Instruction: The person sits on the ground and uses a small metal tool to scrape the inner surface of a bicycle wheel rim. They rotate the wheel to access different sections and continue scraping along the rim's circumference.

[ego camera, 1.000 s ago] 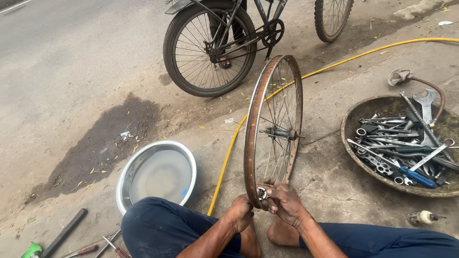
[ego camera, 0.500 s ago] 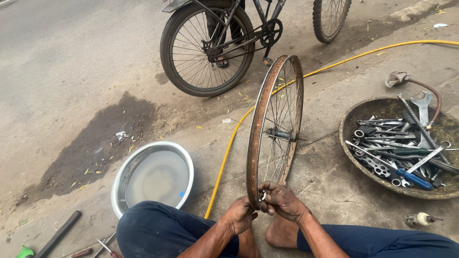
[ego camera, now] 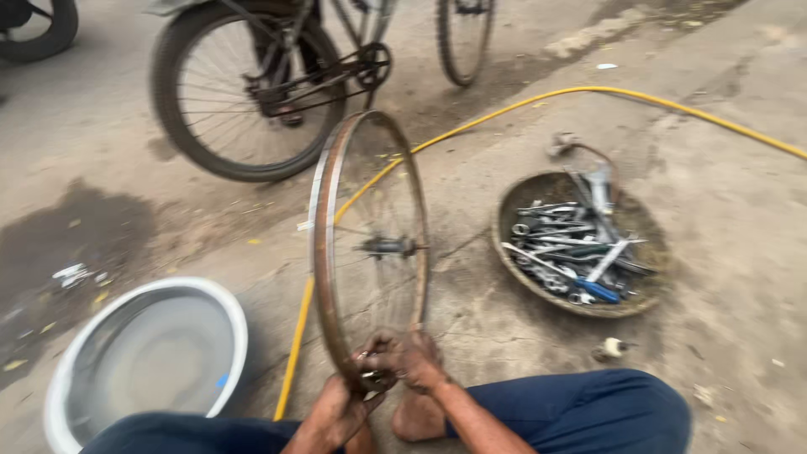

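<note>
- A bare bicycle wheel (ego camera: 370, 244) stands upright on the concrete ground (ego camera: 723, 277), rusty rim edge-on to the camera, its hub and spokes showing in the middle.
- The person sits behind it with knees in dark blue trousers (ego camera: 580, 412) spread to either side and a bare foot (ego camera: 416, 416) just below the bottom of the rim.
- The left hand (ego camera: 336, 412) comes up from below and closes around the lowest part of the rim, fingers wrapped on the metal.
- The right hand (ego camera: 408, 357) sits just beside it on the same part of the rim, fingers curled tight and pinching something small and metallic; blur hides what that piece is.
- A white basin (ego camera: 227, 324) with water in it lies to the left of the wheel, near the left knee.
- A yellow hose (ego camera: 521, 102) runs along the ground from under the rim, behind the wheel, and away to the upper right.
- A shallow round pan (ego camera: 508, 210) full of spanners and other tools (ego camera: 572, 248) sits to the right, apart from the wheel.
- A complete bicycle (ego camera: 252, 84) stands behind on the far side, its rear tyre near the top of the bare wheel.
- A dark wet stain (ego camera: 76, 235) marks the ground at far left.
</note>
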